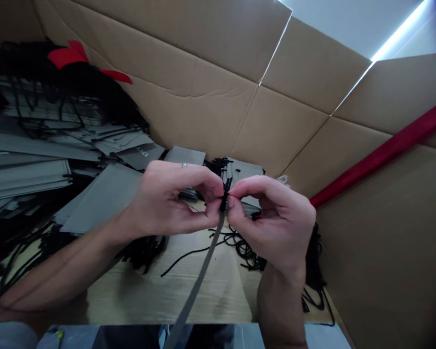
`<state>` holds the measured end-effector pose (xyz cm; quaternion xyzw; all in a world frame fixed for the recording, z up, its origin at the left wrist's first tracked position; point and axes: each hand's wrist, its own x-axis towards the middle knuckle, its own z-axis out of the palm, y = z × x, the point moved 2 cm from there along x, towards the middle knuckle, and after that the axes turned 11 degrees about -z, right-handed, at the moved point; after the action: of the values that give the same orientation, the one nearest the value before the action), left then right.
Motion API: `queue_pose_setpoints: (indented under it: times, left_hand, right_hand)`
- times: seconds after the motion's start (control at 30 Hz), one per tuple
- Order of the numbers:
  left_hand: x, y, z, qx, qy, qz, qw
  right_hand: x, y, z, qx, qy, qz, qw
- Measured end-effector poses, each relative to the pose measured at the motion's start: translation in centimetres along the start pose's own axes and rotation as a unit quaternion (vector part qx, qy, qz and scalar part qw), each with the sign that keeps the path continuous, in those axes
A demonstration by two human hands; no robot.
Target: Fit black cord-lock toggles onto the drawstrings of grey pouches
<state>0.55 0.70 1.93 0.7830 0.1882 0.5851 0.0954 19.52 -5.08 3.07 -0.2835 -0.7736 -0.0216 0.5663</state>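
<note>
You have both hands brought together at the middle of the scene, each grasping by thumb and forefinger: your left hand [170, 201] pinches the black cord [224, 203] from the left and your right hand [276, 218] pinches it from the right, probably because so small a piece needs fingertips rather than a whole fist. The cord sits between your fingertips, raised above the table [148, 300], at the far end of a narrow grey piece [194, 291] that slants down to the near edge; it may be a panel seen edge-on, and holding it that way seems to bring the cord up within reach of both hands. Whether the cord is knotted there, you cannot tell, as your fingers hide it. Loose black cords [249, 257] lie curled just beyond and below your right hand, perhaps placed for easy picking, while grey panels [94, 198] are heaped on the left, apparently to leave the near middle for handwork, and a cardboard wall [203, 63] rises along the far side
</note>
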Motion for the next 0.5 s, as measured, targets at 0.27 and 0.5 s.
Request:
queue_pose_setpoints:
  times: [0.27,0.5]
  left_hand:
    - [0.3,-0.4,0.4,-0.174,-0.044,-0.057,0.982]
    - [0.2,-1.1,0.8,-0.269,-0.071,-0.084,0.957]
  right_hand:
    - [-0.1,0.4,0.0,0.068,-0.008,0.014,0.998]
    - [0.1,0.3,0.5,0.136,0.013,0.05,0.989]
